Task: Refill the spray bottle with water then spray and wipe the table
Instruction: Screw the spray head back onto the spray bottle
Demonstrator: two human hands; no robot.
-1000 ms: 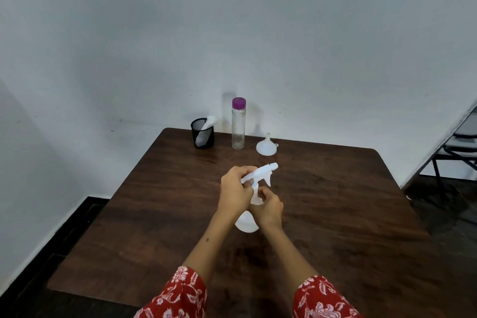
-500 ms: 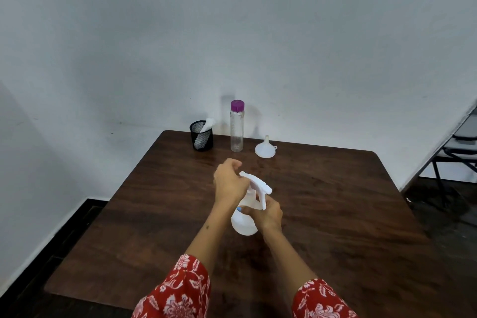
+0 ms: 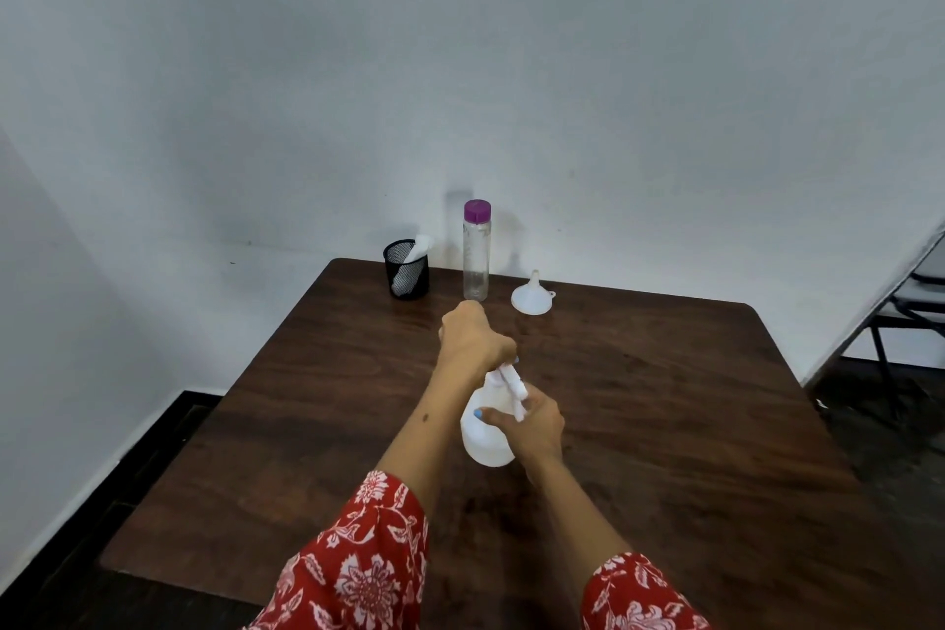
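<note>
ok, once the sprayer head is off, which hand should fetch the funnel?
Probably the right hand. It holds the spray bottle on the funnel's side of the table, with a bare path to it. The left hand grips the sprayer head and would still be carrying it.

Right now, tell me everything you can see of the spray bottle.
The spray bottle is white, seemingly plastic, with a rounded body and a white trigger head on top. It stands about upright on the brown table, near the middle. The right hand grips its body; the left hand grips the trigger head from above. How much liquid it holds cannot be told.
</note>
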